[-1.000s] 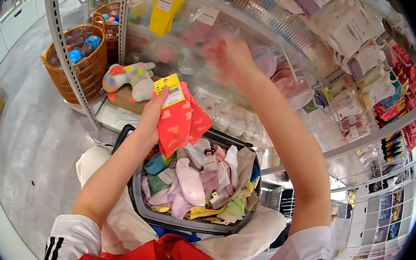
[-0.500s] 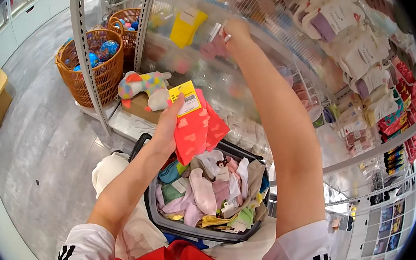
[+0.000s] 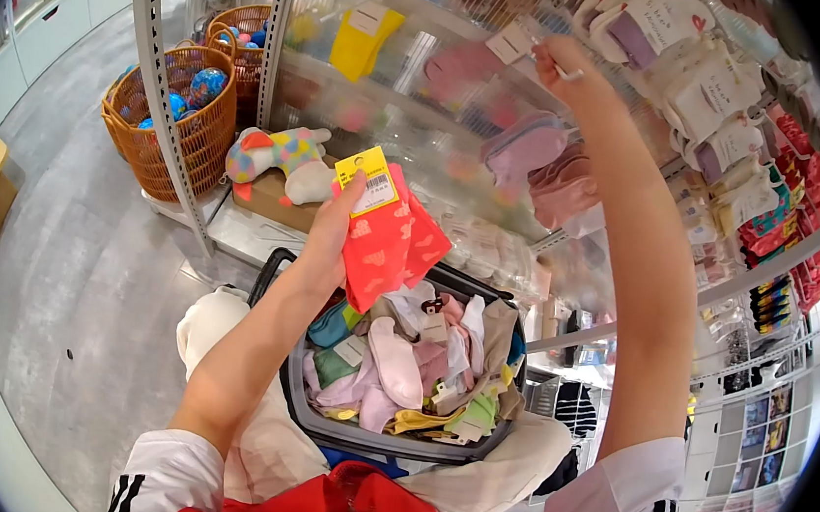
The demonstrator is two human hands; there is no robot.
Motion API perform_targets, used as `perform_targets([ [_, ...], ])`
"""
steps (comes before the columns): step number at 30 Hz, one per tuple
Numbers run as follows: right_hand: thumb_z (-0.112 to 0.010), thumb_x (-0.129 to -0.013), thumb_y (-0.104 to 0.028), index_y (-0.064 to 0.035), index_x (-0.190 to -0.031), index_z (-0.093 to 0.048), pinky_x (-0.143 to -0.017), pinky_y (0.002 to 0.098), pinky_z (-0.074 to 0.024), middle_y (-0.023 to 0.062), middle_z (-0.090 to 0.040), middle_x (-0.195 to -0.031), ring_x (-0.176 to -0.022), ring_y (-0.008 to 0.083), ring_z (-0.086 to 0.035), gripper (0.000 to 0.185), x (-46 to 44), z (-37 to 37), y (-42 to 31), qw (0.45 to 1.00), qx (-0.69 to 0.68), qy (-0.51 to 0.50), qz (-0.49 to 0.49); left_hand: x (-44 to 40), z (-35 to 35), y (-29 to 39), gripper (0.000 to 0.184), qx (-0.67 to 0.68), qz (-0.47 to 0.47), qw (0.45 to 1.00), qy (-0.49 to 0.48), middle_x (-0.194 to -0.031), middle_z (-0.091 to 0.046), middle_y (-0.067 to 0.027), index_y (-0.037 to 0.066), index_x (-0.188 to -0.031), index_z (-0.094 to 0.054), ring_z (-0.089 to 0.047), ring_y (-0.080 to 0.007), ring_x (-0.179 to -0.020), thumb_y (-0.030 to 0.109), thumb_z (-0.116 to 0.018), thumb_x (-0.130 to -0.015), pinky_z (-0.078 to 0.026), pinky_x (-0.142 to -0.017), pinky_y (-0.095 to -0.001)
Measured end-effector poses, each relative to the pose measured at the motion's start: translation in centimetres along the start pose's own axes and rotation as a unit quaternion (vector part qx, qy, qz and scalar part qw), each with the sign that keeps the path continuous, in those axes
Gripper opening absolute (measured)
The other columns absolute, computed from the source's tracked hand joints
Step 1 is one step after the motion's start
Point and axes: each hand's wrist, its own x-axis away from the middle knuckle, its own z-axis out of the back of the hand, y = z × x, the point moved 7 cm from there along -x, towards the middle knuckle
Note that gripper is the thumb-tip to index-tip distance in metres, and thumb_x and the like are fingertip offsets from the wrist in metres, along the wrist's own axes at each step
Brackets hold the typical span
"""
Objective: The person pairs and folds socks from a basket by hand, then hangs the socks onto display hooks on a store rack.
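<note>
In my left hand (image 3: 335, 234) is a pair of red socks (image 3: 385, 254) with a pale pattern and a yellow header card, held above the bin. My right hand (image 3: 571, 72) is raised at the display rack, its fingers bent together. Whatever they pinch is too small to make out, and a white band shows at a finger. Just left of it hangs a pink sock (image 3: 463, 69) with a white tag. Lilac socks (image 3: 524, 149) and dusty-pink socks (image 3: 565, 184) hang below. Between my legs, a dark-rimmed bin (image 3: 392, 442) holds many loose, tagged socks.
Yellow socks (image 3: 363, 42) hang at the rack's left. A patchwork plush toy (image 3: 286, 160) lies on a cardboard box by the rack upright (image 3: 165, 84). Wicker baskets (image 3: 169, 149) with balls stand on the left. More packed socks (image 3: 716, 98) hang at the right.
My right hand has moved right along the rack, away from the pink sock, which now shows fully. The left hand still holds the red socks. The view has shifted slightly.
</note>
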Motion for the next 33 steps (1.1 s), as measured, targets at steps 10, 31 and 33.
perform_targets([
  [10, -0.043, -0.072, 0.002, -0.0007, -0.066, -0.044, -0.031, 0.0214, -0.0229, 0.0017, -0.039, -0.050, -0.036, 0.0075, -0.034, 0.008, 3.5, 3.2, 3.1, 0.995, 0.075, 0.000, -0.064, 0.4, -0.4, -0.7, 0.028, 0.025, 0.009, 1.000, 0.003, -0.087, -0.060, -0.0098, 0.004, -0.099, -0.050, -0.061, -0.0180, -0.074, 0.028, -0.051, -0.085, -0.052, -0.063, -0.0307],
  [31, -0.044, -0.081, -0.020, -0.0013, -0.088, -0.058, -0.034, 0.0243, -0.0332, 0.0064, -0.052, -0.056, -0.041, 0.0133, -0.046, 0.024, 6.7, -1.5, 17.6, 0.987, 0.135, 0.032, -0.085, 1.1, 0.4, 3.0, 0.029, 0.037, -0.039, 0.998, -0.010, -0.087, -0.060, -0.0098, 0.003, -0.101, -0.050, -0.061, -0.0185, -0.075, 0.027, -0.050, -0.086, -0.051, -0.066, -0.0299],
  [33, -0.040, -0.083, -0.022, -0.0003, -0.089, -0.055, -0.036, 0.0279, -0.0356, 0.0083, -0.053, -0.057, -0.042, 0.0166, -0.048, 0.027, 7.2, -8.2, 16.3, 0.993, 0.103, -0.055, -0.027, 1.0, 0.9, 5.3, 0.029, 0.034, -0.072, 0.997, -0.020, -0.088, -0.060, -0.0101, 0.002, -0.101, -0.050, -0.061, -0.0185, -0.076, 0.027, -0.049, -0.086, -0.051, -0.066, -0.0297],
])
